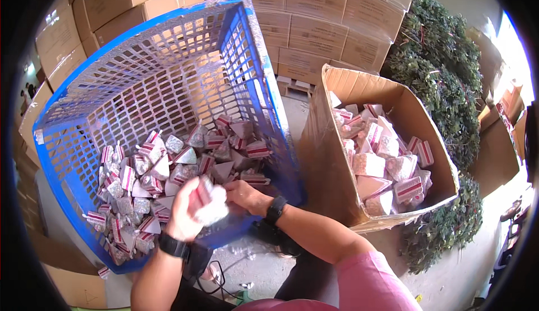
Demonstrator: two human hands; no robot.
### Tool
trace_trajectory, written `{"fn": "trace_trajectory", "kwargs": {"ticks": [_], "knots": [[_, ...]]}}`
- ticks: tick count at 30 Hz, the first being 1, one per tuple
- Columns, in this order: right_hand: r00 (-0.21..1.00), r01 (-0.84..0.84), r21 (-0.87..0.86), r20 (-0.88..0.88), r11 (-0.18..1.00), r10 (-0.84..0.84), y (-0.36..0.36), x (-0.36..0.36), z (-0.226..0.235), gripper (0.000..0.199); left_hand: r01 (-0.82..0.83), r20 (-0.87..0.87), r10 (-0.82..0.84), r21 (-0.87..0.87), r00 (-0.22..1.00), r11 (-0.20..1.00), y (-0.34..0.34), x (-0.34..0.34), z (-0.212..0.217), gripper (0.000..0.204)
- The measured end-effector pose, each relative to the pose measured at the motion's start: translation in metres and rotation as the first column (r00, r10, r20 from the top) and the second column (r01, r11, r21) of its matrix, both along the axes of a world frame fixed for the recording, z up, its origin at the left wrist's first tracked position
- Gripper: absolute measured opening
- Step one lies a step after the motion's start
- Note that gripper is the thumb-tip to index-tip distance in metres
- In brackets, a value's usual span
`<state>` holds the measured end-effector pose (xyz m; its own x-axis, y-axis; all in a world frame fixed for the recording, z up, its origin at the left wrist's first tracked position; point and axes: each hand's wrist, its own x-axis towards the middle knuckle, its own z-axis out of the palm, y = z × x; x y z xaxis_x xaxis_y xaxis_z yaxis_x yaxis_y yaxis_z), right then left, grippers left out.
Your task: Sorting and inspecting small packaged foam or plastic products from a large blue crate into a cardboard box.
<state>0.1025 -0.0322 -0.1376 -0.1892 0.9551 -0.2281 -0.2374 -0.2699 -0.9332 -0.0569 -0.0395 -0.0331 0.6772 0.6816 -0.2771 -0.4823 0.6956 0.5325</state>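
L hand (184, 216) clamped on red-striped, fluffy-looking wht pc (212, 212); R hand (250, 198) grip unclear.

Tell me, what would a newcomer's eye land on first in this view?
Probably the big blue basket on the left, with a heap of small red, white and silvery wedges in its near part. Just over its near edge, the left hand holds a blurred white-and-red piece, with the right hand close by. To the right stands an open carton of similar pieces, with dark greenery beyond it.
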Motion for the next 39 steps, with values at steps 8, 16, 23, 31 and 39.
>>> {"fn": "trace_trajectory", "kwargs": {"ticks": [8,16,23,31,39], "knots": [[0.999,0.05,0.241,-0.002,0.969,-0.051,0.0,0.01,0.035,0.024,0.154,-0.297,-0.005,0.479,0.955,0.864,-0.022,0.175,0.139,0.047],[0.998,0.011,-0.037,0.058,0.999,-0.009,0.003,0.079,0.063,0.019,0.045,-0.497,0.352,0.625,0.794,0.78,0.011,0.035,0.064,0.026],[0.96,0.123,-0.22,0.274,0.968,-0.06,0.021,0.079,-0.008,0.01,-0.168,-0.576,0.491,0.522,0.653,0.836,-0.002,-0.049,-0.005,0.018],[0.351,-0.35,0.052,0.933,0.935,0.08,0.031,0.008,-0.092,0.021,-0.16,-0.465,0.516,0.612,0.719,0.774,0.017,-0.065,0.007,0.02],[0.076,-0.384,-0.191,0.968,0.903,0.237,0.054,-0.031,-0.089,0.033,-0.181,-0.476,0.548,0.619,0.688,0.764,0.03,-0.084,0.012,0.02]]}}
